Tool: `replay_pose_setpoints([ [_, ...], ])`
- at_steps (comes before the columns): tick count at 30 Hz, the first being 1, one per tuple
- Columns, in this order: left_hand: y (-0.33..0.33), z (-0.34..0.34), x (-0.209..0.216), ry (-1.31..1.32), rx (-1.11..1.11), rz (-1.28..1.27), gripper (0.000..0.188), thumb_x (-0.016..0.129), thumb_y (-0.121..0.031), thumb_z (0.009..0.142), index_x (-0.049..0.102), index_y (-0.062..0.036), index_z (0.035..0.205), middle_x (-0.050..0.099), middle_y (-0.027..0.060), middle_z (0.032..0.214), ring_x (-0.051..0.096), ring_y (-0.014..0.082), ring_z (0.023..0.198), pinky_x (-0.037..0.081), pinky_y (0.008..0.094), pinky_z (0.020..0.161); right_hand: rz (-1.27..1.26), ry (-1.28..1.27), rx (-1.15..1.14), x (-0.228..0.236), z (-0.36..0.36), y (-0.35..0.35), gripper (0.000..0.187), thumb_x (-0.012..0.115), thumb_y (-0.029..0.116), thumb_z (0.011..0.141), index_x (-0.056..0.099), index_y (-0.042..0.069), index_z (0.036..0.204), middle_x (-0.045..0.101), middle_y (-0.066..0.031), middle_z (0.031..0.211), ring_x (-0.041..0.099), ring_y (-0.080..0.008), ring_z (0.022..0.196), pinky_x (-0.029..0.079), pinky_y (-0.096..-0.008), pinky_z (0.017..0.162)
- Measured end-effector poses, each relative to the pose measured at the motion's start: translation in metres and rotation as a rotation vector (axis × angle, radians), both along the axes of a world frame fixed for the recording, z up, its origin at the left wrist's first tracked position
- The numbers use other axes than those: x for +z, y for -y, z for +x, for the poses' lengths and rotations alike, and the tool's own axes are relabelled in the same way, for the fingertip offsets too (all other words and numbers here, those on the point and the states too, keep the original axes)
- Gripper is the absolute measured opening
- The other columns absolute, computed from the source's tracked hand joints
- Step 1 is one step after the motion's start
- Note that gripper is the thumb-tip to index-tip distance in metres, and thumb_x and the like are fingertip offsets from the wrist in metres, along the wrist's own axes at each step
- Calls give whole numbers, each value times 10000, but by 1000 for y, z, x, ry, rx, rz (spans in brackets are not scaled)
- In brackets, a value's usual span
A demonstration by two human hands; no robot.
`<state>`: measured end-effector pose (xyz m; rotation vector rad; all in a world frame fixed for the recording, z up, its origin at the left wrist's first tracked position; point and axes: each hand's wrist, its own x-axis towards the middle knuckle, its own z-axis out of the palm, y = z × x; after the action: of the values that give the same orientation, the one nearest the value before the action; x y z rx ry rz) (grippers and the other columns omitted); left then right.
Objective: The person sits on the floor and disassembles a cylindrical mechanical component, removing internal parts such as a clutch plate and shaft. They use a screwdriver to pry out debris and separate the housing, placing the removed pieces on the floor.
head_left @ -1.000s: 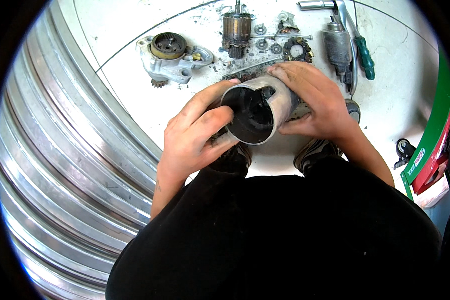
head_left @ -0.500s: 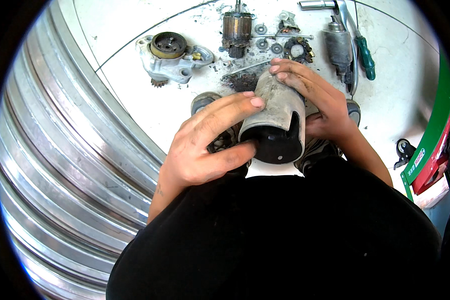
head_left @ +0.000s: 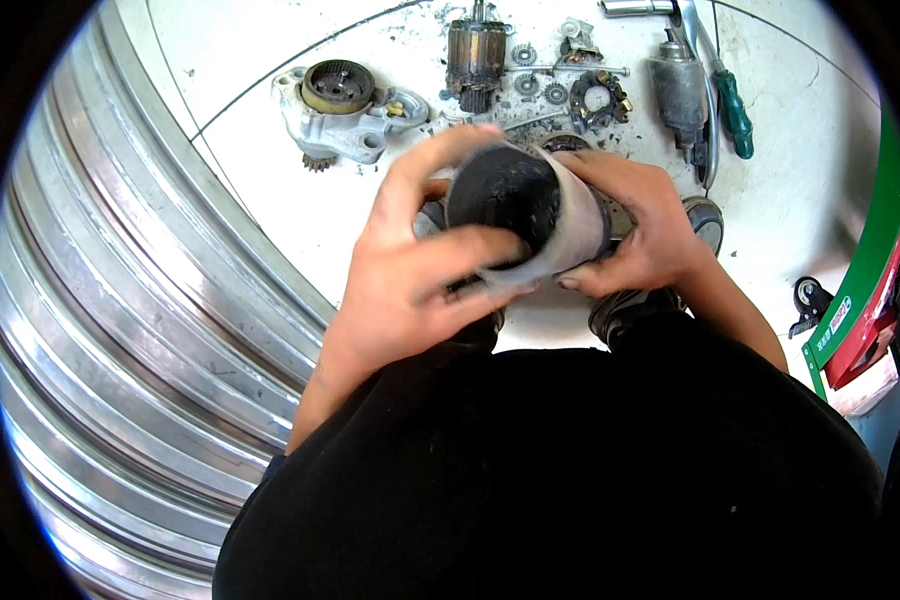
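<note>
A grey metal cylinder, a starter motor housing (head_left: 578, 225), is held above the floor in both hands. Its open mouth tilts up and to the left, showing a dark, dirty inside. My left hand (head_left: 395, 265) is closed at the rim, with one finger reaching into the mouth; motion blurs its fingers slightly. My right hand (head_left: 655, 215) grips the other end, its thumb below. Beyond lie a copper-wound armature (head_left: 475, 55), several small gears (head_left: 525, 85), a ring-shaped brush holder (head_left: 600, 98) and long thin bolts (head_left: 580, 70).
At the left, an aluminium end casting (head_left: 340, 130) holds a ring gear. A cylindrical solenoid (head_left: 677, 95), a ratchet wrench (head_left: 708, 150) and a green-handled screwdriver (head_left: 735, 125) lie at the right. Ribbed metal shutter (head_left: 150, 290) fills the left side; a caster (head_left: 810, 297) stands far right.
The housing has turned from its mouth facing me to its mouth tilted up and left. My left hand's finger has moved into the mouth, and my right hand has shifted lower along it.
</note>
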<state>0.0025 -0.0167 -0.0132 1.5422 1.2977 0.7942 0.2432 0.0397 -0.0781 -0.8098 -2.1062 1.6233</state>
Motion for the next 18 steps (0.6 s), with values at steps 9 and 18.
replay_pose_setpoints([
  [9,12,6,-12,593,336,-602,466,859,-76,663,717,4,1100,384,164,1469,431,285,1322,379,422,1076,-826,-58,-84,11,-4,4,673,592,537,897,634,-95,1123,688,-151,904,661,-232,839,529,-347,750],
  [18,0,3,-27,258,-35,55,697,968,-445,428,774,-201,1051,336,193,1505,308,408,1392,315,533,1084,-1837,-252,67,2,6,32,913,380,755,865,416,51,1445,526,-315,1250,621,-436,990,562,-497,741],
])
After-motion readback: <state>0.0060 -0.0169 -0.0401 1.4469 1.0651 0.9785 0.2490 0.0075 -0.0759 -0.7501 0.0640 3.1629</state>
